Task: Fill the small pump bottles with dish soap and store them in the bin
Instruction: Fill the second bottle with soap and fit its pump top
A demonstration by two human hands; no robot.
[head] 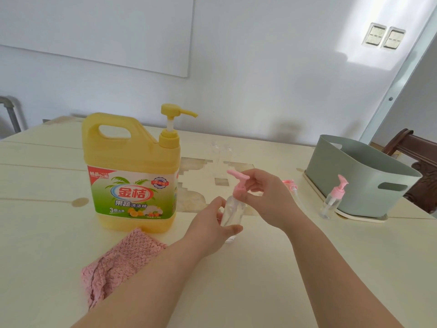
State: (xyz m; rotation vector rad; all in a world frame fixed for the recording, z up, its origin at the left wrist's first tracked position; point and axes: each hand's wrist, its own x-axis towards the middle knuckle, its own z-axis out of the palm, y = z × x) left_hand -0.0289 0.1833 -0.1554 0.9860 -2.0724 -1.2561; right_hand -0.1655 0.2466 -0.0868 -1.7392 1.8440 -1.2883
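Holding a clear bottle [233,213] upright at the middle of the table [272,268], the left hand [211,224] curls its fingers and thumb round the lower body. Whether the bottle's base rests on the tabletop or hangs just above it cannot be told. The right hand [262,192] comes in from the right and pinches the pink pump [238,183] at the bottle's neck, with the spout pointing left, away from the palm. Little if any liquid shows through the clear wall.

To the left stands the yellow jug [132,171] of dish soap, upright, with its own yellow pump head raised and the spout aimed right. A pink cloth [118,259] lies crumpled in front of the jug, partly under the left forearm.

The grey-green bin [361,176] sits at the table's right end on a cream tray [354,217]. Just beside its near wall stands a second bottle [331,203], pink pump fitted, outside the bin. Between that and the right hand a loose pump [292,185] lies on the tabletop. Two bare bottles [220,155] stand further back, behind the hands, faint against the table. A dark wooden chair [416,157] shows behind the bin.
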